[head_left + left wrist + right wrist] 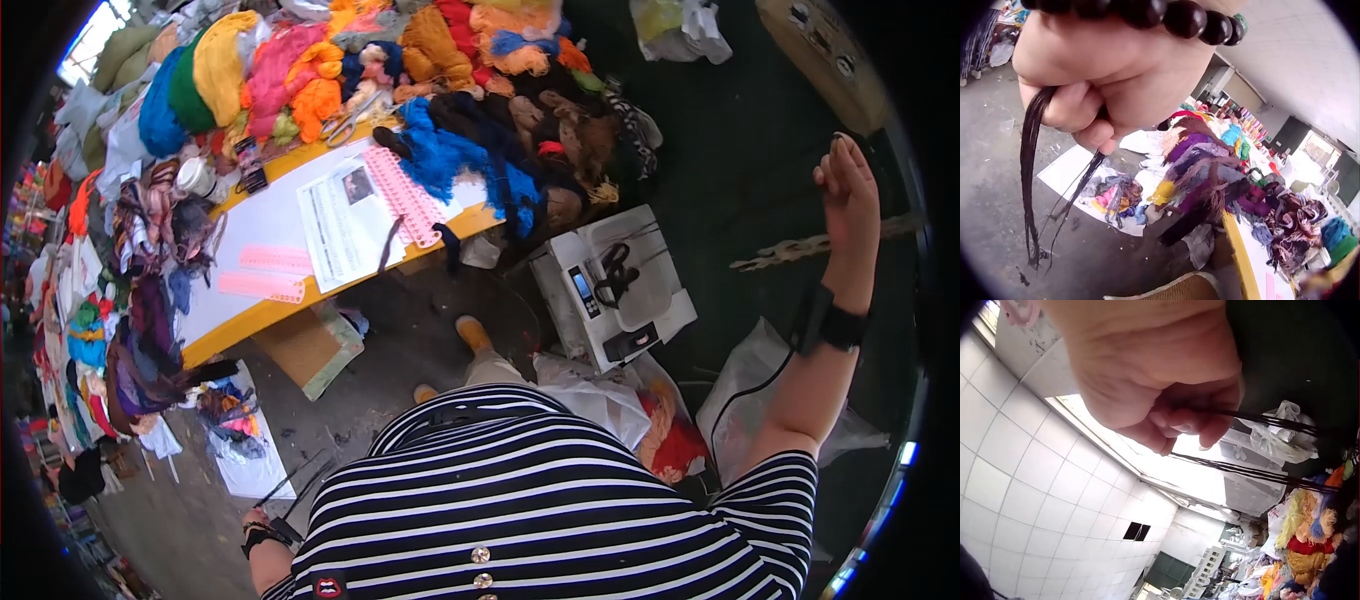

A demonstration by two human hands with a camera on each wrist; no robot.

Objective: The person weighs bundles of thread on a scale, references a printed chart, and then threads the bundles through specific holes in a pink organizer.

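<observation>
In the left wrist view the left hand [1085, 81] has its fingers curled round dark yarn [1030, 169], whose loose ends hang below. The right hand [1160, 381], in the right wrist view, grips dark strands [1254, 472] that run off toward the right edge. Seen from the head, the right hand [848, 180] is raised at the far right, and the left hand [258, 522] is low at the left beside the striped shirt, dark strands [305, 485] near it. Whether both hands hold the same yarn cannot be told.
A yellow-edged table [260, 315] bears printed sheets [335, 235], pink perforated cards [262, 287], scissors [350, 120] and piled coloured yarn [225, 70]. A scale [610, 290] with dark scissors in its tray stands right of it. Plastic bags [750, 385] lie near the body.
</observation>
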